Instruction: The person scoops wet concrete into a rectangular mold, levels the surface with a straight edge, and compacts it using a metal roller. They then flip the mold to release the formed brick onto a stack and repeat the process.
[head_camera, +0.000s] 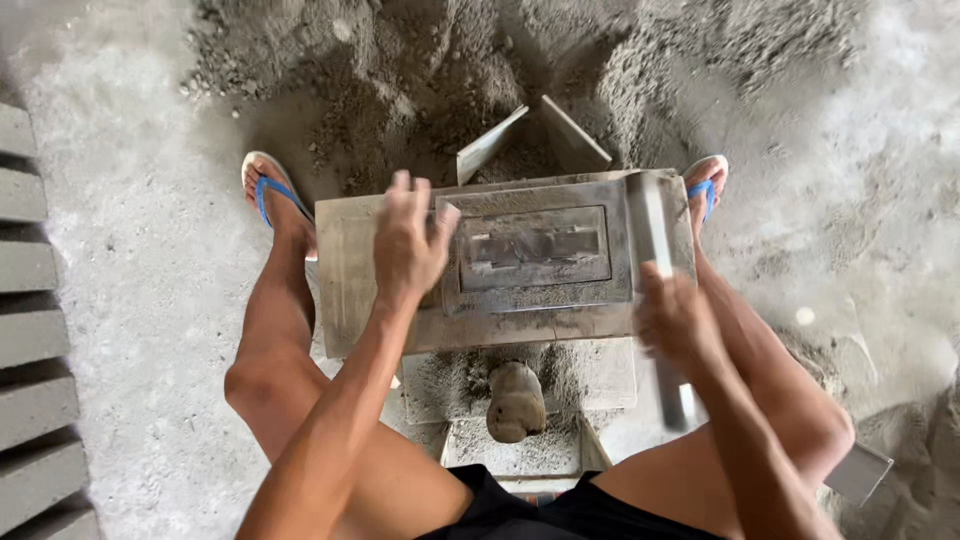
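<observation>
Looking down, you see your left hand (408, 245) over the left part of the grey metal mould (505, 262). Its fingers are spread and bent a little, about half open, and it holds nothing. It looks blurred, so you cannot tell if the fingertips touch the mould top.

Your right hand (675, 318) is at about 4 o'clock from the middle of the mould. It is curled closed around a flat metal bar (655, 240). The bar's long side runs from 12 o'clock down to 6 o'clock, and its far end points away from you, across the right end of the mould. The lower end of the bar shows below your hand.

The mould is a long box. Its long side runs from 9 o'clock to 3 o'clock, between your two feet in blue flip-flops (272, 190). A sunk rectangle sits in its middle.

At 6 o'clock from the mould, near your lap, a rounded stone (515, 402) rests on a sandy block. At 12 o'clock lies a heap of grey sand mix (420, 80). At 9 o'clock, well apart, grey blocks (30, 330) lie in a row on the floor.
</observation>
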